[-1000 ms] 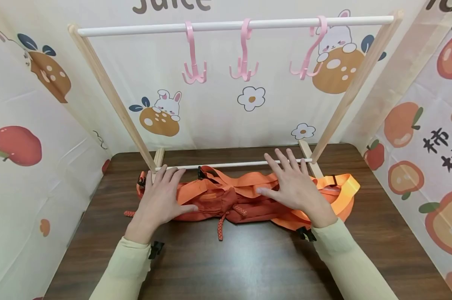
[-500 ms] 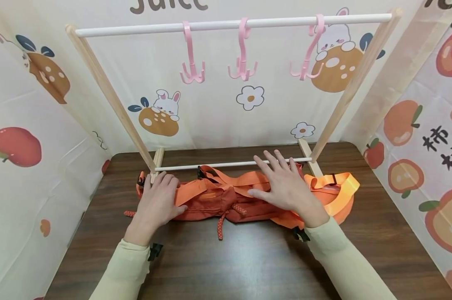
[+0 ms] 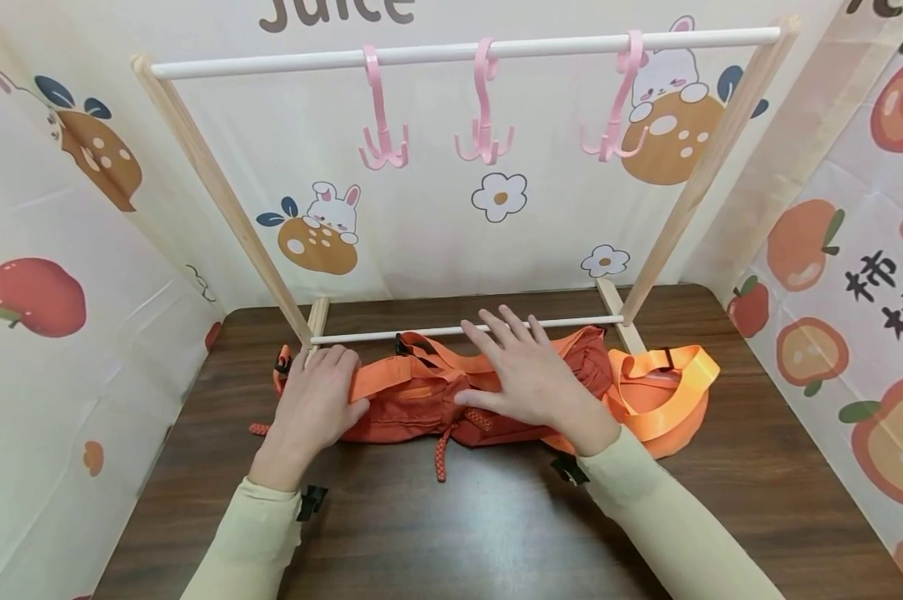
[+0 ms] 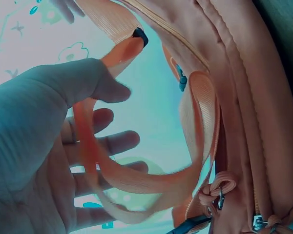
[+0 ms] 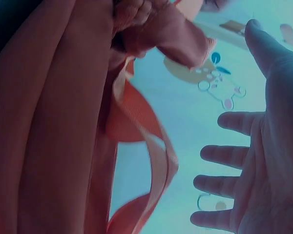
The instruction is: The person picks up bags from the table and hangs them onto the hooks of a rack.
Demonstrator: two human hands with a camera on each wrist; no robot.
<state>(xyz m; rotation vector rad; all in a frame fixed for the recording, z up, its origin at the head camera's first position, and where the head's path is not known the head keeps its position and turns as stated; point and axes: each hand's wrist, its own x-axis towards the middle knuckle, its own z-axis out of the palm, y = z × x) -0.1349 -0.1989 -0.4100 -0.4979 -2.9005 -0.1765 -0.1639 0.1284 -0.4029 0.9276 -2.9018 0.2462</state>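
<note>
A rust-orange fabric bag (image 3: 399, 421) with bright orange webbing straps lies stretched along the table. Over its left end sits my left hand (image 3: 312, 408), fingers loosely bent and thumb beside a strap (image 3: 382, 375). In the left wrist view a looped strap (image 4: 88, 139) runs between the thumb and the fingers, which do not close on it. My right hand (image 3: 530, 379) hovers over the middle of the bag with its fingers spread. The right wrist view has these fingers straight, apart from the bag (image 5: 63, 107) and its hanging strap (image 5: 158, 161).
Behind the bag stands a wooden rack with a white top rail (image 3: 564, 48) carrying three pink hooks (image 3: 484, 108). Its lower white rod (image 3: 414, 332) runs just past the bag. Black buckles (image 3: 569, 468) lie near the wrists. Printed cloth walls (image 3: 47, 400) enclose the table.
My right hand has slid left over the bag, uncovering more of its right part; the buckle near that wrist moved left too. My left hand's fingers have drawn in slightly, and its thumb nearer.
</note>
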